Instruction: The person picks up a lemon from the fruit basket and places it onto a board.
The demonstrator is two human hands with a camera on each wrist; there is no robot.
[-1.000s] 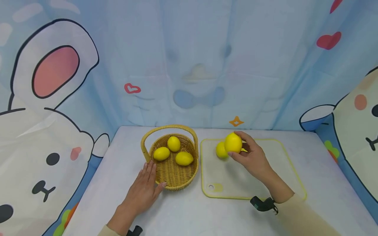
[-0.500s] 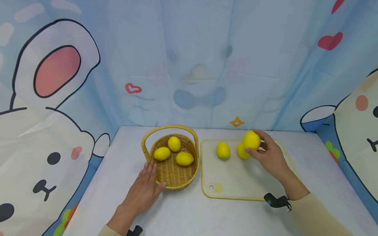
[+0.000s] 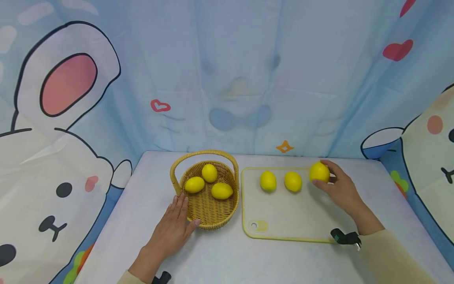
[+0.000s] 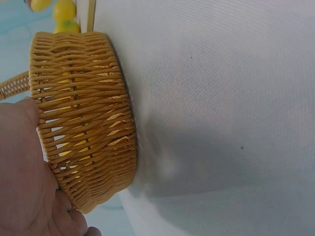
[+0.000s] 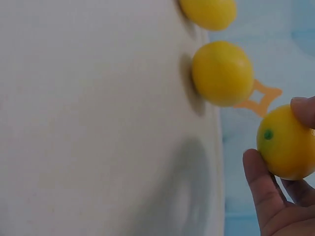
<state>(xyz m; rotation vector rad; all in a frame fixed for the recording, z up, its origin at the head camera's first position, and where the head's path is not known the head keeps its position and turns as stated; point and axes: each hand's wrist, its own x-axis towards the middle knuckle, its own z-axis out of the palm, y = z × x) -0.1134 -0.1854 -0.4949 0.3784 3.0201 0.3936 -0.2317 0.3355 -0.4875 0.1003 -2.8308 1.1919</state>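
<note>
Near the board's far right corner, my right hand [image 3: 341, 190] pinches a yellow lemon [image 3: 319, 172] between thumb and fingers. The right wrist view shows this lemon [image 5: 285, 142] with a gap between it and its shadow on the board. Two other lemons lie in a row on the pale cutting board [image 3: 283, 219], a left one [image 3: 268, 181] and a middle one [image 3: 293, 182]. My left hand [image 3: 170, 228] rests with extended fingers against the near left side of a wicker basket [image 3: 209, 215]. Inside the basket are three lemons [image 3: 222, 191], two of them toward its back.
The basket's tall arched handle [image 3: 203, 153] rises over its back. Both basket and board stand on a white tabletop [image 3: 234, 260]. A blue cartoon curtain [image 3: 241, 59] hangs right behind the table's far edge.
My right hand has moved right along the board, holding a lemon, past the two lemons lying there, the middle of which now shows in full. My left hand and the basket stay put.
</note>
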